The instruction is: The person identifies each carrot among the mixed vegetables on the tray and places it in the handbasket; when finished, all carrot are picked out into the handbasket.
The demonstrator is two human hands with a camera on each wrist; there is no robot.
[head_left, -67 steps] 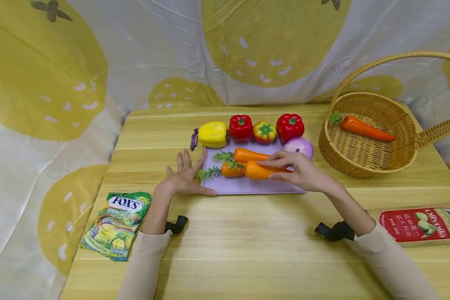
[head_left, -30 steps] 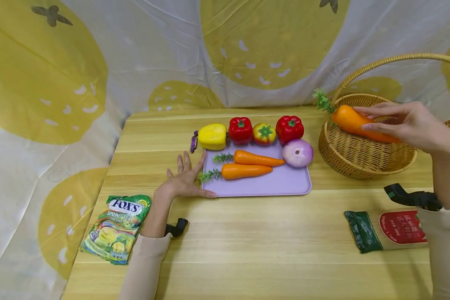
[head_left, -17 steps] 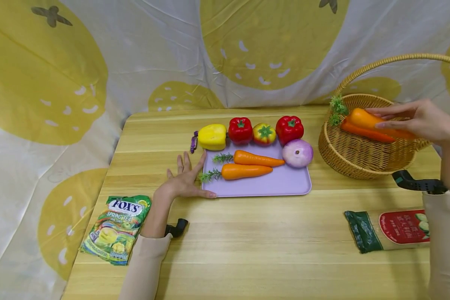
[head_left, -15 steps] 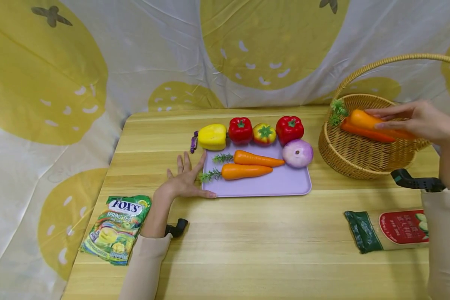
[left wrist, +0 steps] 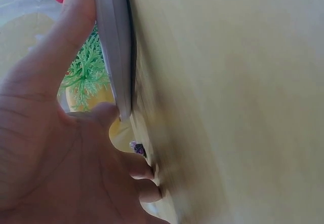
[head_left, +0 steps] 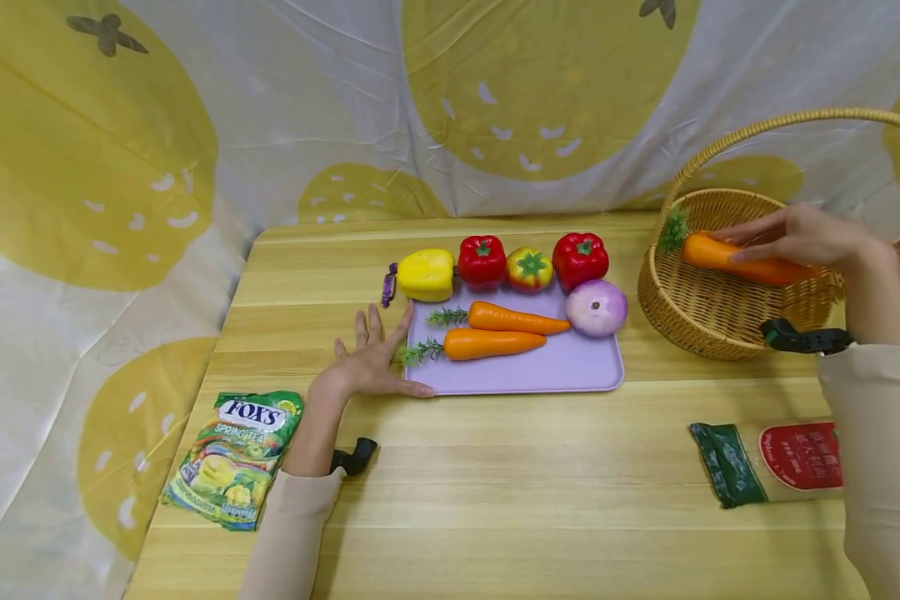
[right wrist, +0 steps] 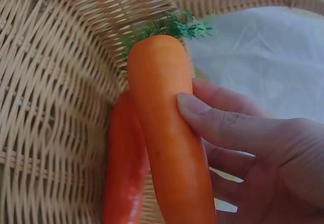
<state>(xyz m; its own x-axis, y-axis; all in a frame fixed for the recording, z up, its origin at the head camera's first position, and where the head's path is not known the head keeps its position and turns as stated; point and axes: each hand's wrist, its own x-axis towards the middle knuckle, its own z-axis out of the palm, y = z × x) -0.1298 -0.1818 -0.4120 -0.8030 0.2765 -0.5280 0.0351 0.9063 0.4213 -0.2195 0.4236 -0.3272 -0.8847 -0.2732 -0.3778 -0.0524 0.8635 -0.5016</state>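
My right hand (head_left: 817, 237) is inside the wicker basket (head_left: 675, 321), pinching an orange carrot (right wrist: 162, 97) between thumb and fingers. Beneath that carrot, a redder carrot (right wrist: 124, 168) lies in the basket, visible in the right wrist view. My left hand (head_left: 367, 362) has its fingers spread at the left end of the lilac tray (head_left: 570, 367), thumb and index finger touching the tray's edge. On the tray lie an upper carrot (head_left: 513, 317) and a lower carrot (head_left: 491, 343), leafy tops pointing left.
Along the tray's back stand a yellow pepper (head_left: 426, 275), two red peppers (head_left: 482, 271), a red-yellow tomato (head_left: 530, 271) and a purple onion (head_left: 596, 308). A wrapped candy (head_left: 388, 287), a candy bag (head_left: 232, 458) and a pasta pack (head_left: 780, 458), partly behind the right sleeve, lie around.
My right hand has carried the carrot from the tray to the basket. Over the last half second, hand and carrot shifted slightly left and now cover the redder carrot from above. The left hand stays put.
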